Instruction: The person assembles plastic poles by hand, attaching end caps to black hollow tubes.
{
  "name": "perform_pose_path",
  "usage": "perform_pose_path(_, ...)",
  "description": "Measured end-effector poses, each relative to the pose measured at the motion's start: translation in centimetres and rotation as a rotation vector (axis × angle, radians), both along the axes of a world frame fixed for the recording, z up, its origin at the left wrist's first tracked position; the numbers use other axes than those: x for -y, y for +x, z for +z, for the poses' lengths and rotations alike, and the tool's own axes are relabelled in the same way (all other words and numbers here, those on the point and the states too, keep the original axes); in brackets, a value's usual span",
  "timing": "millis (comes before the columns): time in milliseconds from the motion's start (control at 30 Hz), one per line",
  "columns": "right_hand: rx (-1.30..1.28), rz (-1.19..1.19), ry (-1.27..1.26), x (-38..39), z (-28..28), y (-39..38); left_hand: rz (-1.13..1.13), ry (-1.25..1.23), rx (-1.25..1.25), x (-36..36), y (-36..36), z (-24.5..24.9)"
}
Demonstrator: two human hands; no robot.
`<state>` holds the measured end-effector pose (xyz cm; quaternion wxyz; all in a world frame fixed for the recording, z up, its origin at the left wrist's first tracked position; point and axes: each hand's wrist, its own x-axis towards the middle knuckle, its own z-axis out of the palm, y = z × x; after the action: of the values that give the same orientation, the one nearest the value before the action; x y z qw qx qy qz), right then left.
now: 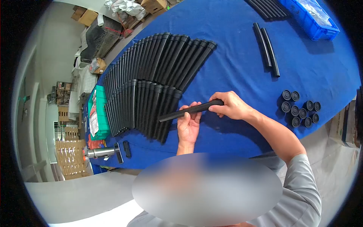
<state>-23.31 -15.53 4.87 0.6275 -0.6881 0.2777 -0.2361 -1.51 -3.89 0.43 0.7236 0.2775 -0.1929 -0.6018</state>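
Observation:
A black tube (193, 109) is held slantwise above the blue cloth, between both hands. My left hand (188, 126) is palm up under its middle, with the thumb and fingers around it. The right end of the tube is in the grip of my right hand (231, 106), whose fingers hide part of that end. To the left, two rows of black tubes with wider end caps (151, 81) lie side by side on the cloth. Several round black caps (298, 109) are grouped on the right.
Two loose black tubes (266, 49) lie at the upper right, near a blue crate (315, 22) holding clear bags. A green crate (100, 113) stands at the left edge, with a metal cylinder (100, 152) below it. Blue cloth (234, 56) covers the table.

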Motion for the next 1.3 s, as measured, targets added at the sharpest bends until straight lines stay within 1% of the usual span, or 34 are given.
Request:
perform_pose_path(167, 0.033, -0.015, -0.015, 0.1, -0.4, 0.0, 0.004, 0.043, 0.014, 0.0, -0.3, 0.6)
perform_pose_path(267, 0.186, -0.184, -0.637, 0.3, -2.0, 0.7, -0.003, 0.055, 0.004, 0.2, -0.4, 0.6)
perform_pose_path(367, 0.071, 0.01, 0.094, -0.3, 0.4, 0.1, -0.001, 0.023, -0.02, 0.0, 0.0, 0.0)
perform_pose_path(467, 0.126, 0.013, 0.326, 0.1, -0.4, 0.3, -0.034, 0.017, 0.003, 0.2, -0.2, 0.5)
perform_pose_path(500, 0.139, -0.012, 0.196, 0.0, -0.4, 0.5, -0.032, 0.013, -0.006, 0.2, -0.2, 0.5)
perform_pose_path(600, 0.035, -0.033, -0.046, -0.3, 0.3, 0.2, -0.026, 0.006, -0.029, 0.2, 0.0, 0.2)
perform_pose_path(700, 0.095, -0.089, -0.375, 0.0, -0.8, 0.5, -0.029, 0.005, -0.032, 0.2, 0.0, 0.1)
perform_pose_path(800, 0.123, -0.058, 0.061, -0.2, -0.3, 0.3, -0.055, -0.008, -0.04, 0.2, 0.1, 0.0)
perform_pose_path(900, 0.006, 0.088, 0.42, 0.5, 0.2, 0.0, -0.071, -0.027, -0.059, 0.1, 0.2, -0.1)
perform_pose_path(1000, 0.048, 0.048, 0.248, 0.5, -0.5, 0.0, -0.065, 0.003, -0.041, 0.3, -0.1, 0.4)
perform_pose_path(1100, 0.046, -0.01, -0.027, 0.0, 0.0, 0.0, -0.048, 0.009, -0.057, 0.3, -0.2, 0.3)
perform_pose_path(1200, 0.024, -0.015, 0.371, 0.2, 1.6, -0.3, -0.054, -0.013, -0.065, 0.2, -0.1, 0.3)
perform_pose_path(1300, 0.081, 0.01, 0.216, 0.4, -0.2, 0.0, -0.058, 0.001, -0.037, 0.3, -0.2, 0.5)
